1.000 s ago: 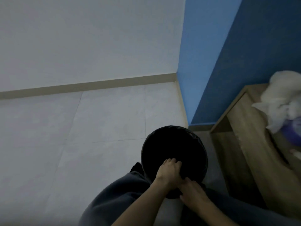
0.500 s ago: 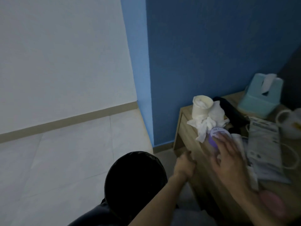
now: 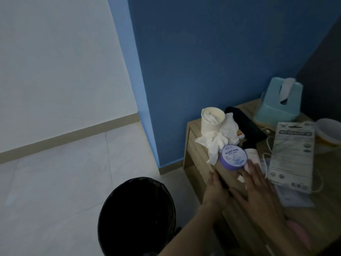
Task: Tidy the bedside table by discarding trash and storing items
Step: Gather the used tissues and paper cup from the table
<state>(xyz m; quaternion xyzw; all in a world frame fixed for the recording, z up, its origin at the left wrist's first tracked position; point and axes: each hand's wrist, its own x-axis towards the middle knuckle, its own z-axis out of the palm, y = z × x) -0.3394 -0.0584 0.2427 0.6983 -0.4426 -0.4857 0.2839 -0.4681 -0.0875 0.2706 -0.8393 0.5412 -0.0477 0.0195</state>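
Note:
The wooden bedside table (image 3: 195,156) stands against the blue wall on the right. On it are a cream paper cup (image 3: 212,124) stuffed with tissue, crumpled white tissues (image 3: 218,143) and a purple jar (image 3: 232,160) labelled MOIST HYA. My right hand (image 3: 258,191) lies flat over the tabletop with its fingers spread and straight, the fingertips just at the jar's near side. My left hand (image 3: 215,189) rests against the table's front left edge and holds nothing. A bin lined with a black bag (image 3: 136,217) stands on the floor to the left of the table.
Farther back on the table are a black object (image 3: 245,126), a teal tissue box (image 3: 278,106), a scissors package (image 3: 291,154), a white bowl (image 3: 328,133) and a white cable (image 3: 267,145). A pink object (image 3: 299,235) lies at the near edge. Pale floor tiles (image 3: 64,182) spread to the left.
My hands left the bin's rim and moved right to the table. The view swung right, and my right hand now reaches over the tabletop up to the purple jar.

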